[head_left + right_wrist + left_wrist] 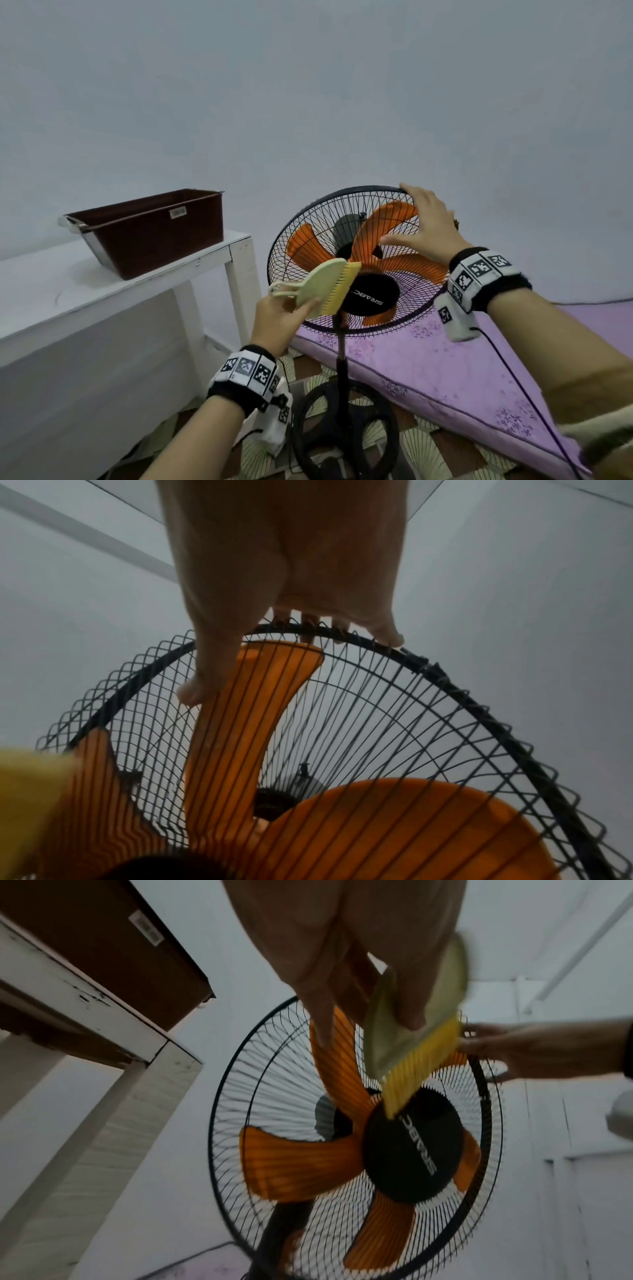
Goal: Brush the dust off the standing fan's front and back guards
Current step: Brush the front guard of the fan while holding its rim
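Observation:
The standing fan (371, 294) has black wire guards, orange blades and a black hub. It is tilted towards me. My left hand (291, 308) grips a pale green brush (325, 284) by its handle. The yellow bristles (421, 1064) lie at the front guard (274, 1085), just beside the hub (411, 1150); I cannot tell if they touch. My right hand (416, 219) holds the guard's top rim (445, 674). Its fingers (387, 634) hook over the rim to the back, and its thumb (195, 691) rests on the front wires.
A white table (102, 274) stands to the left with a brown plastic tub (154, 233) on it, close to the fan. A purple mattress (445, 370) lies to the right. The fan's black round base (346, 431) rests on a patterned floor. A thin cable (513, 377) runs across the mattress.

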Demonstrator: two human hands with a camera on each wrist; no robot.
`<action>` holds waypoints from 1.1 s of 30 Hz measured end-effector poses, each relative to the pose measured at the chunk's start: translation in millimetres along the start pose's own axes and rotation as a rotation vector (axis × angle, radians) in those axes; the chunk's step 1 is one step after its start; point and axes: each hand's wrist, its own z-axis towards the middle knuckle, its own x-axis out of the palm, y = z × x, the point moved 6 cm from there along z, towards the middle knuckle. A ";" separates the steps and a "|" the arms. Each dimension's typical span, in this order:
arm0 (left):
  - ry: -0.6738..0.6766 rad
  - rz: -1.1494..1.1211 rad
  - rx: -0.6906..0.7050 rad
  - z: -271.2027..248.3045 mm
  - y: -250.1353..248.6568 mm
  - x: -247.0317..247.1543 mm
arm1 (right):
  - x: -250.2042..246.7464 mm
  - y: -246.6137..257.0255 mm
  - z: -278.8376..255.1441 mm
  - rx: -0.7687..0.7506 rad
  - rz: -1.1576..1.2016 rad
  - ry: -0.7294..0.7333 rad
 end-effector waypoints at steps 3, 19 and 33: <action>-0.062 -0.104 -0.058 -5.8 8.0 0.0 | -0.4 0.0 -2.8 -0.006 -0.023 -0.043; -0.179 -0.107 0.047 -4.8 26.8 -0.4 | -1.0 2.9 -5.1 0.011 0.041 -0.069; -0.332 0.008 0.341 15.8 -14.3 -40.7 | -8.9 -0.7 -9.7 0.082 0.081 -0.059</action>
